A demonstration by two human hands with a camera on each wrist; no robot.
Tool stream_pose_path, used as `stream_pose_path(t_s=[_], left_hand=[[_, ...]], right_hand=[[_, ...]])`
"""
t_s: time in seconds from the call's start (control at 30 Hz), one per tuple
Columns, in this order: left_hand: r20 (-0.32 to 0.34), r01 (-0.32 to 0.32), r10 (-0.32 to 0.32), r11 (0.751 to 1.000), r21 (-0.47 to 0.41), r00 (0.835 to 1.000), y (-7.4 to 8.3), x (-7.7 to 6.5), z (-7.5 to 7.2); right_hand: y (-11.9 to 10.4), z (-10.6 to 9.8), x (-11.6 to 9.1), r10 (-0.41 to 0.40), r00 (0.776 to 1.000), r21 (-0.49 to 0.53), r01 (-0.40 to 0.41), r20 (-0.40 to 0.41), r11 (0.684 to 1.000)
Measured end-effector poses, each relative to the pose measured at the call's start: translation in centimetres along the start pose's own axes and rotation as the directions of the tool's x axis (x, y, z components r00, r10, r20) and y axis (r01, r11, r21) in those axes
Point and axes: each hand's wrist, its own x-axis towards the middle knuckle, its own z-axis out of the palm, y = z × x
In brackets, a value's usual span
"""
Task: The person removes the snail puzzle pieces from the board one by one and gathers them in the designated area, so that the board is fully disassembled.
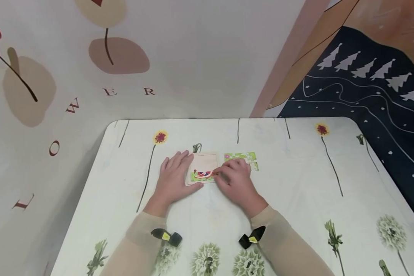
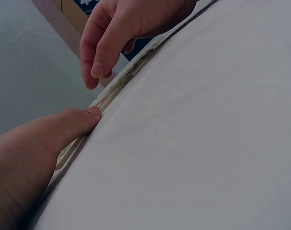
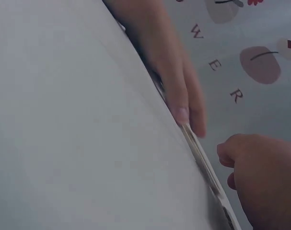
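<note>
A shallow puzzle tray [image 1: 205, 158] lies on the table, with a few picture pieces [image 1: 202, 175] in green, red and purple along its near side. My left hand [image 1: 174, 176] rests on the tray's left side with its fingers stretched out. Its thumb [image 2: 80, 122] touches the near edge. Over the tray's right side, my right hand [image 1: 236, 180] has its fingers bent, thumb and fingertips close together by the picture pieces. Whether a piece is between those fingertips is too small to tell. In the right wrist view the right hand [image 3: 265, 172] is also bent-fingered.
More green puzzle pieces [image 1: 252, 157] lie right of the tray, partly hidden behind the right hand. The white table [image 1: 296, 214] bears a flower print. Its far edge meets a printed wall [image 1: 200, 76], and dark cloth [image 1: 376, 111] hangs at the right.
</note>
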Motion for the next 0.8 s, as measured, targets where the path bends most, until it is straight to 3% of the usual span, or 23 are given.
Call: stream_pose_path(t_s=[0.13,0.23,0.57,0.8], left_hand=[[-0.02,-0.013,0.013,1.0,0.002,1.0,-0.2,0.0,0.1],[-0.032,-0.025,0.025,1.0,0.005,0.999,-0.3,0.0,0.1],[-0.018,-0.021,0.021,1.0,0.012,1.0,-0.1,-0.1,-0.1],[-0.008,-0.013,0.013,1.0,0.013,1.0,0.0,-0.2,-0.3]], right_hand=[[-1.7,1.9,0.6,-0.067,0.997,0.007,0.067,0.031,0.998],[-2.7,2.8,1.1,-0.073,0.996,-0.001,0.073,0.059,0.997],[-4.3,3.8,1.9,0.085,0.973,-0.116,-0.061,0.215,0.991],[-4.5,4.2,2.1,0.105,0.968,-0.155,-0.07,0.228,0.985]])
